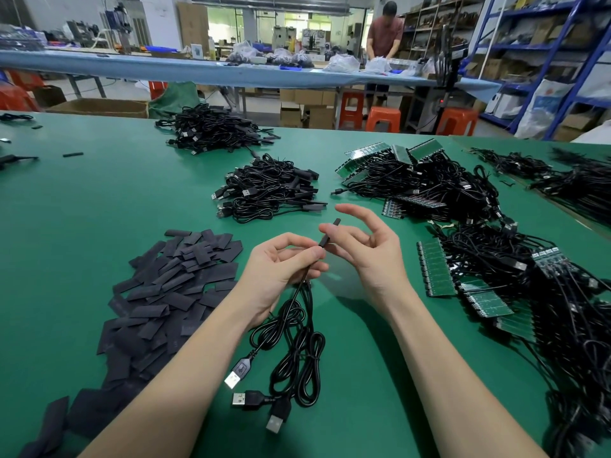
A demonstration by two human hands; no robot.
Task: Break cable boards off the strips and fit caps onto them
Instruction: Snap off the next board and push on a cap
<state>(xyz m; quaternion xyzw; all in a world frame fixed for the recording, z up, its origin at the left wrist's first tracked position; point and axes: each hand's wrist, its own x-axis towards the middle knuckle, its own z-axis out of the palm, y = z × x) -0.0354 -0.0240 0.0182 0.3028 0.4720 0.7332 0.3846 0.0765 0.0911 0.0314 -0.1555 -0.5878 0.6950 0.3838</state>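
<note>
Near the middle of the frame, the left hand pinches a bundle of black cables between thumb and curled fingers, just below a slim black cap that stands tilted above the fingertips. The cap covers the cable's end, so no board shows there. The right hand is beside it, palm turned inward, fingers relaxed and spread; its fingers lie just behind the cap, but whether they touch it cannot be told. The held cables hang down in loops onto the green table, and three USB plugs lie at the lower middle of the frame.

At lower left lies a wide heap of flat black caps. In the right half of the frame are green board strips with tangled black cables attached, stretching from the middle right down to the lower right corner; more strips stand in a pile at upper right. Just above the hands sits a pile of finished cables, and another, larger pile lies farther up toward the table's far edge.

In the background at the top, a person in a reddish shirt stands at a long blue bench with plastic bags on it. Orange stools stand beneath it, and blue shelving fills the upper right.
</note>
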